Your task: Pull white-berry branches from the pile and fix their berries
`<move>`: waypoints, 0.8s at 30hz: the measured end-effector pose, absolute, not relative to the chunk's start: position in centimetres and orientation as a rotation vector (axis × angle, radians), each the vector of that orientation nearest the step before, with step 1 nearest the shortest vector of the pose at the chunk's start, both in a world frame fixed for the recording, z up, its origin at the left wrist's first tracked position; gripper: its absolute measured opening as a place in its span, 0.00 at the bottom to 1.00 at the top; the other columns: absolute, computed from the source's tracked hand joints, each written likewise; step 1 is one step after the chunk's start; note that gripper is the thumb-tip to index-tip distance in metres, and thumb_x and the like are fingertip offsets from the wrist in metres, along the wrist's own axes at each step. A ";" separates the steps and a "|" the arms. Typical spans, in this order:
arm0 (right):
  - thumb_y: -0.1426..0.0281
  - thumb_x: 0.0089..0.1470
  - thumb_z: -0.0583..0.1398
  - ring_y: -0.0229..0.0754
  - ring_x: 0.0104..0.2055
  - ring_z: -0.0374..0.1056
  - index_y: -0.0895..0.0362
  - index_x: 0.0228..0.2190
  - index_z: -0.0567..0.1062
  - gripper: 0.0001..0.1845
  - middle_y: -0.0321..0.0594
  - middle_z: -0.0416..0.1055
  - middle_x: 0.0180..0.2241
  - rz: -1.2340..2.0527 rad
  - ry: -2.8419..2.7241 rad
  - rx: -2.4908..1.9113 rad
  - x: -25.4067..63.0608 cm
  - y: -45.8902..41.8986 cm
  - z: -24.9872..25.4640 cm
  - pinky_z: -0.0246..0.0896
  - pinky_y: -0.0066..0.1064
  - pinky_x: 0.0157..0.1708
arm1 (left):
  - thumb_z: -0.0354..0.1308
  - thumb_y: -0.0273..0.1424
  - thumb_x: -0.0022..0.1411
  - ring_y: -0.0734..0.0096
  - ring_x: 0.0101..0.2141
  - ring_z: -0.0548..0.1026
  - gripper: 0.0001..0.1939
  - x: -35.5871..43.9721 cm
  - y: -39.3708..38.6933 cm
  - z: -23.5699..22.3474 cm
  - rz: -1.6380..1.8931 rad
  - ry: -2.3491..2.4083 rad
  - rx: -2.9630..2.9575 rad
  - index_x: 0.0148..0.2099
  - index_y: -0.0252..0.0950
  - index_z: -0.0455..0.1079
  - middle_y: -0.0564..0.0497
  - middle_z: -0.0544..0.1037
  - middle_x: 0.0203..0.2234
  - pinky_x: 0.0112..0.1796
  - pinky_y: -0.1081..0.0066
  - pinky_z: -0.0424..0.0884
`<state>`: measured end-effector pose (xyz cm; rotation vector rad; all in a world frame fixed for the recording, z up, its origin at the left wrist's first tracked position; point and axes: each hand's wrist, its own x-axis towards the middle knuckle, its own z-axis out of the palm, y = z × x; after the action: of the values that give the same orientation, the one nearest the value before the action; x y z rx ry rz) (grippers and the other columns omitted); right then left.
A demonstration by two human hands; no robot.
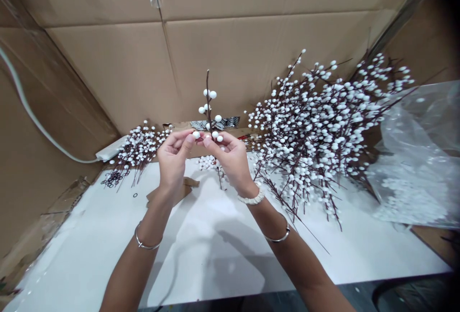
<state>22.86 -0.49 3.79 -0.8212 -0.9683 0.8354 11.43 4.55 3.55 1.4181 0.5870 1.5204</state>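
Both my hands are raised in the middle of the view, fingertips meeting around a thin brown artificial stem (pixel 208 103) with round white foam berries. My left hand (pixel 173 157) pinches a white berry (pixel 196 134) at the stem's lower part. My right hand (pixel 227 156) pinches the stem itself, with more berries (pixel 216 135) at its fingertips. A large heap of white-berried branches (pixel 316 130) lies to the right of my right hand. A smaller bunch (pixel 140 149) lies left of my left hand. Loose white berries (pixel 206 162) sit just below my hands.
A white tabletop (pixel 215 254) carries everything, with a cardboard scrap (pixel 176 190) under my left wrist. Small dark rings (pixel 114 179) lie at the left. A clear plastic bag (pixel 413 158) holds berries at the right. Cardboard walls (pixel 108 63) surround the table, and a white cable (pixel 32 110) runs along the left.
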 end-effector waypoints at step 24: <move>0.62 0.49 0.67 0.44 0.40 0.76 0.56 0.31 0.78 0.11 0.43 0.79 0.39 0.843 -0.962 -0.799 23.1 -0.9 4.1 0.71 0.38 0.44 | 0.67 0.37 0.57 0.71 0.37 0.79 0.12 11.2 4.4 3.7 1.410 0.531 1.290 0.41 0.36 0.76 0.48 0.82 0.37 0.43 0.70 0.72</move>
<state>23.06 -0.89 4.11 -0.7990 -0.9621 0.8433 11.21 4.44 3.68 1.2904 0.5306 1.4102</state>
